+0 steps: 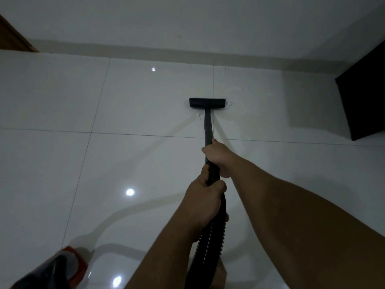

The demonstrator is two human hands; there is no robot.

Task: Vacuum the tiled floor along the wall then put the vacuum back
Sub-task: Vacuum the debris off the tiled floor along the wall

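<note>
Both hands grip the black wand point(209, 130): the right hand point(218, 158) wrapped nearer the wall point(187, 24) to steer, the left hand point(203, 202) closed behind it where the ribbed hose point(210, 247) joins, to push. Its floor head point(207, 103) lies flat on the tiled floor point(104, 163), short of the wall (whitish specks beside it). Farthest from the wall sits the red canister point(62, 270).

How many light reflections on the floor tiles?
3. One far reflection near the wall, left of the vacuum head; one mid reflection left of the left hand; one near reflection beside the red vacuum body. Arms may hide others.
</note>
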